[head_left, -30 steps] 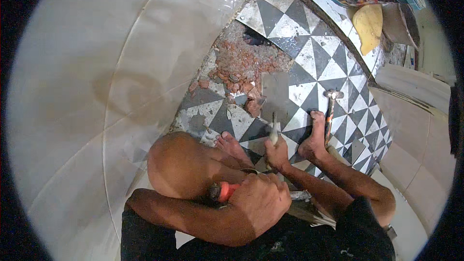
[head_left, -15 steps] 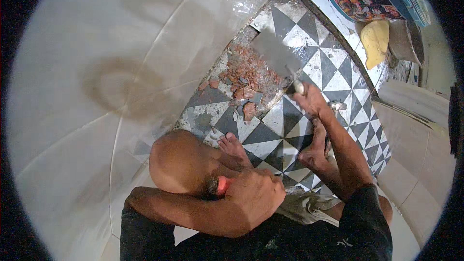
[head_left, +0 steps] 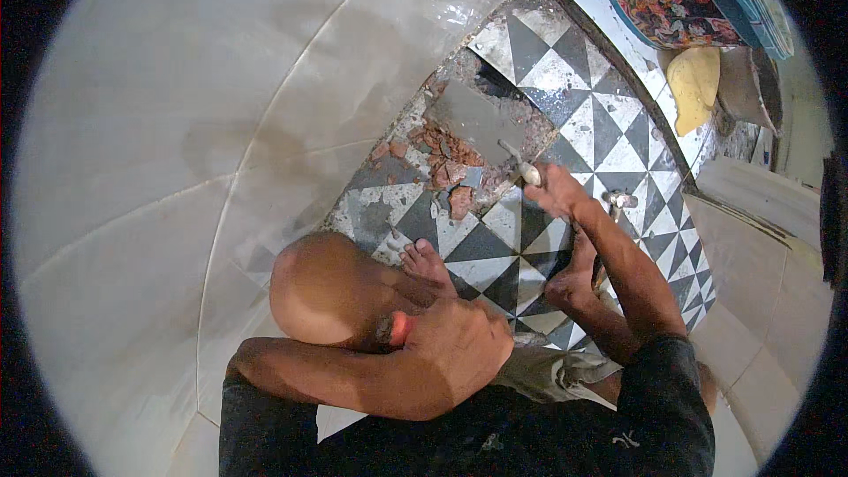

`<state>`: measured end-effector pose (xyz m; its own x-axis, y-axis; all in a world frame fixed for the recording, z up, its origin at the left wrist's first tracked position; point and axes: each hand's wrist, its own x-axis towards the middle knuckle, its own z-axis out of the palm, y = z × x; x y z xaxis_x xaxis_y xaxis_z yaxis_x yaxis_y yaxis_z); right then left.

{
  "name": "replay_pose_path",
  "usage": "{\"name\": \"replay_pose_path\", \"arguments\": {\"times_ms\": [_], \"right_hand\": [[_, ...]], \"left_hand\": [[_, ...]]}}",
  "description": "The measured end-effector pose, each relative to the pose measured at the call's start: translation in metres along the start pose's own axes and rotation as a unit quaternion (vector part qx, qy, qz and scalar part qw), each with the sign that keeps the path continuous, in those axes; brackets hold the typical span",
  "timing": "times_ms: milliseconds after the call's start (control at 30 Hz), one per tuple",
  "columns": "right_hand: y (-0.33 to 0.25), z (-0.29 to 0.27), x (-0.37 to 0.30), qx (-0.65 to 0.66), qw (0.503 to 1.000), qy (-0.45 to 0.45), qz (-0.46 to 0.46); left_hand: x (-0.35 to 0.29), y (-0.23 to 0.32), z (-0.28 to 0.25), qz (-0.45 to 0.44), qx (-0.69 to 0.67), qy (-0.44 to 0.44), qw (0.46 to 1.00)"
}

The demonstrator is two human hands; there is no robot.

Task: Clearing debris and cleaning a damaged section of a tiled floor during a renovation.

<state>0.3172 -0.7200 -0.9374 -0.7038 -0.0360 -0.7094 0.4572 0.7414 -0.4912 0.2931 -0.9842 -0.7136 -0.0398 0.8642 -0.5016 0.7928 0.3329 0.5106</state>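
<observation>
My right hand is closed around the pale handle of a trowel. The trowel's wide grey blade lies flat over a patch where the floor tile is broken out. Reddish broken tile pieces are heaped along the blade's near edge. Beyond the blade, a dark gap shows beside intact tiles. Close to my body, my left hand is in a fist around a red and black handle; the rest of that thing is hidden by the hand and knee.
Black-and-white patterned tiles cover the floor. A metal piece lies beside my right foot. The pale tiled wall rises on the left. At the far right stand a blue bucket, a yellow piece and a grey sack-like container.
The trowel blade has moved left and nearer, over the rubble, uncovering the dark gap behind it. My right hand has shifted slightly left and nearer. My left hand stays closed near my knee.
</observation>
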Motion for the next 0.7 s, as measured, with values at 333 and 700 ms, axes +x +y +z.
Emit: {"name": "replay_pose_path", "arguments": {"times_ms": [333, 700], "right_hand": [[0.026, -0.032, -0.043, -0.041, 0.999, 0.008, -0.012], [-0.016, 0.007, -0.047, -0.091, 0.996, 0.011, 0.003]], "left_hand": [[-0.009, -0.004, -0.003, -0.032, 0.046, 0.050, 0.997], [0.004, -0.001, -0.003, -0.010, 0.031, 0.039, 0.999]]}}
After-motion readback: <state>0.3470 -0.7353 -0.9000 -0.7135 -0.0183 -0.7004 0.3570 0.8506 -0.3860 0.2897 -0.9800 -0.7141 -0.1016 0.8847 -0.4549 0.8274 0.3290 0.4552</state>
